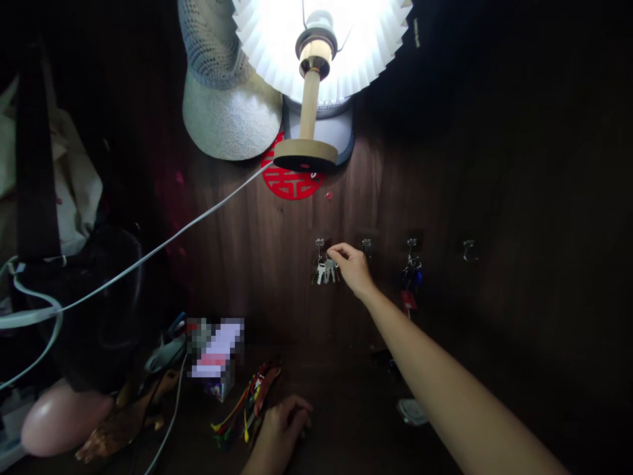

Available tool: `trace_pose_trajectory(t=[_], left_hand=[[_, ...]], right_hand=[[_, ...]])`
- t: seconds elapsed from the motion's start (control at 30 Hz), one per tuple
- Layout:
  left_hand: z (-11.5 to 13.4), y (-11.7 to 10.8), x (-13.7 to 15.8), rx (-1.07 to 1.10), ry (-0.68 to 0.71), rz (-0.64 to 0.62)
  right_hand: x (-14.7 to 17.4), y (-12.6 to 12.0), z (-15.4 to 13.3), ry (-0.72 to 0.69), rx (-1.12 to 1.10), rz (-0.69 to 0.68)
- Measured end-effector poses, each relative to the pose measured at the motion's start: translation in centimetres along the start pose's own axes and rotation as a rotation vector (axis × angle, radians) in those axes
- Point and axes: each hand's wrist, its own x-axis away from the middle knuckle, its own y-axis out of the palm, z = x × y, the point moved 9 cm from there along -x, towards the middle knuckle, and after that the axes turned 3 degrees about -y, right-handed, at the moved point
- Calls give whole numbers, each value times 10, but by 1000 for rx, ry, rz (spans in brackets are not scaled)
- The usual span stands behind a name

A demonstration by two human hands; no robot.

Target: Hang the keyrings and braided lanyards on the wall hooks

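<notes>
My right hand (pixel 351 266) reaches up to the dark wood panel, with thumb and finger pinched on a bunch of keys (pixel 326 269). The silver keys hang down beside a small metal hook (pixel 320 243); whether their ring is on the hook I cannot tell. Low on the dark surface rests my left hand (pixel 284 422), its fingers loosely bent and apart from the thumb, with nothing visible in it. Several coloured cords (pixel 252 396) lie just to its left.
A lit lamp (pixel 310 105) with a pleated shade hangs above, its white cable (pixel 182 227) crossing leftward. Caps (pixel 232 119) hang behind it. Another key bunch (pixel 411 272) hangs to the right, before a bare hook (pixel 469 249). A pink balloon-like object (pixel 64 419) sits lower left.
</notes>
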Motion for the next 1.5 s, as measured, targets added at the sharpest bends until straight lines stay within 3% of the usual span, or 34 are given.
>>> trace_pose_trajectory(t=[0.33, 0.6, 0.97, 1.3, 1.5], left_hand=[[-7, 1, -4, -14, -32, -20], [-3, 0, -2, -10, -44, -14], [-3, -1, -1, -90, -62, -27], [7, 2, 4, -185, -37, -53], [5, 0, 3, -187, -22, -30]], right_hand=[[-10, 17, 14, 30, 71, -100], [8, 14, 29, 116, 31, -64], [69, -6, 72, 312, -77, -20], [149, -28, 102, 460, -124, -105], [190, -53, 119, 558, -116, -91]])
